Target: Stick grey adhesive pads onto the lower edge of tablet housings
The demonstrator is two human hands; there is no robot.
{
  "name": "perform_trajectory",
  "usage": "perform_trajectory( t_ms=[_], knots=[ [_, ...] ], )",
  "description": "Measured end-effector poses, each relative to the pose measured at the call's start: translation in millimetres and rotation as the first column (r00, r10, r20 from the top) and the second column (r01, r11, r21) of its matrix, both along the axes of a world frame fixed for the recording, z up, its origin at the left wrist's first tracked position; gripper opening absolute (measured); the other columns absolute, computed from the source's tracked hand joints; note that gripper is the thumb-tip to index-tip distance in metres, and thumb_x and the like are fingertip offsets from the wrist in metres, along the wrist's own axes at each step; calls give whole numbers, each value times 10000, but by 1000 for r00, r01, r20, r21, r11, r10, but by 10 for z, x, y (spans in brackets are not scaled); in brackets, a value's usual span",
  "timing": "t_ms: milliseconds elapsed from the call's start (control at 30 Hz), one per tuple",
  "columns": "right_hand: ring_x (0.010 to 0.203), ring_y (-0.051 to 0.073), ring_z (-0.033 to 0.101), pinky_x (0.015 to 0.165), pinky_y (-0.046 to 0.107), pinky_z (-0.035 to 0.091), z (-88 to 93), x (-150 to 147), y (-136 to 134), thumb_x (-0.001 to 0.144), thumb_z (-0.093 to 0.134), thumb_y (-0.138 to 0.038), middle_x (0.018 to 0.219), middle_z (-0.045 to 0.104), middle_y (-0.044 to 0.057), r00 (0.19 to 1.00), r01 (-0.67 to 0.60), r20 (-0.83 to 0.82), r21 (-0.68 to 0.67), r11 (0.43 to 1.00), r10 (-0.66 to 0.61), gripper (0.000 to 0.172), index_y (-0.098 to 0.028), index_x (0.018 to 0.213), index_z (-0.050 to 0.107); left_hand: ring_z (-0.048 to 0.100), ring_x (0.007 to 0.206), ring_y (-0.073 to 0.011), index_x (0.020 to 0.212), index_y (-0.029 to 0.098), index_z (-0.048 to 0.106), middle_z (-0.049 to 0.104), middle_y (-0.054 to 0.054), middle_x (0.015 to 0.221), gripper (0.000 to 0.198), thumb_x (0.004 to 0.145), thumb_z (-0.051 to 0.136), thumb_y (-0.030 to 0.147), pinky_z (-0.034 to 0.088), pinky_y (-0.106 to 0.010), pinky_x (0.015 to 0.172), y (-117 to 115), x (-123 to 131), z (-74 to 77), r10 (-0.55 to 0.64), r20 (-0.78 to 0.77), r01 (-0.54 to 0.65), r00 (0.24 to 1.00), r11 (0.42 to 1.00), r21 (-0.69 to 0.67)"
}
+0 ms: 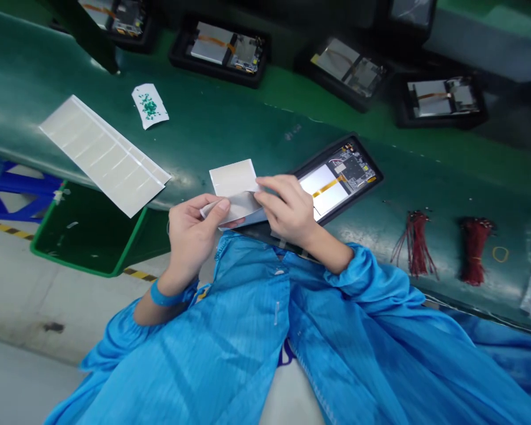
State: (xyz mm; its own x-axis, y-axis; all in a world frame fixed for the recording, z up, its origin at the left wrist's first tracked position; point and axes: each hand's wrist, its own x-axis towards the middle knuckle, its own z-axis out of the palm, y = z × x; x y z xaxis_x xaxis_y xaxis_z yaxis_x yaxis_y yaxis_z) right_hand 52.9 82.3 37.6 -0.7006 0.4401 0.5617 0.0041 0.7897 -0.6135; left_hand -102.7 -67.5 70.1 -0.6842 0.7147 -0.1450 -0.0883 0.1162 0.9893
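My left hand (192,227) and my right hand (287,209) meet over the near edge of the green belt (256,127). Between them is a pale rectangular adhesive sheet (234,177), with its backing curling under my left thumb. Both hands pinch it. Just right of my right hand lies an open tablet in a black tray (336,180), showing a white panel, an orange flex strip and a circuit board. Blue sleeves cover both arms, and a blue band circles my left wrist.
A long white strip of adhesive sheets (104,154) lies left on the belt, beside a small paper with green dots (149,106). Several more trays with open tablets (223,50) sit along the far side. Two red wire bundles (418,242) lie right. A green bin (86,230) stands below.
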Motion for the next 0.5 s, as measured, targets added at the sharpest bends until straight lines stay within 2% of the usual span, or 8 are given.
perform_trajectory(
  t_ms=[100,200,300,400,500],
  knots=[
    [1191,281,634,1048,501,539,122,48,7,1095,502,-213,1242,732,153,989,93,-113,-10,996,-93,218,-200,1002,698,722,616,-216,933,160,828,678,-48,710,298,864,894,443,650,-323,526,95,-14,21,-18,-11,18,1000,1000,-16],
    [1161,259,603,1027,474,519,254,166,5,1087,538,-212,1204,659,129,988,51,-138,-91,995,-64,137,-206,1010,651,688,628,-183,942,177,851,727,-51,754,307,882,869,477,565,-265,514,170,-47,59,-36,-67,35,997,999,-22],
    [1143,242,595,1012,456,512,367,318,17,1085,575,-246,1196,623,96,986,1,-166,-195,981,-34,96,-227,1016,640,659,694,-152,968,203,871,780,-38,852,270,926,830,467,496,-249,574,245,-71,127,-64,-223,56,973,998,-42],
    [1136,228,609,970,422,520,441,457,87,1095,595,-297,1156,617,79,980,14,-177,-378,926,-87,126,-233,998,643,677,824,-164,1024,231,868,805,-15,960,230,980,792,443,499,-282,678,366,-152,169,-67,-389,72,919,997,-3],
    [1079,210,617,890,373,517,428,640,240,1085,641,-384,1103,623,63,969,56,-179,-511,858,-170,167,-239,1001,655,698,1006,-184,1208,246,829,805,7,1139,293,1022,774,467,534,-323,848,532,-387,91,-63,-554,145,830,984,106]
  ],
)
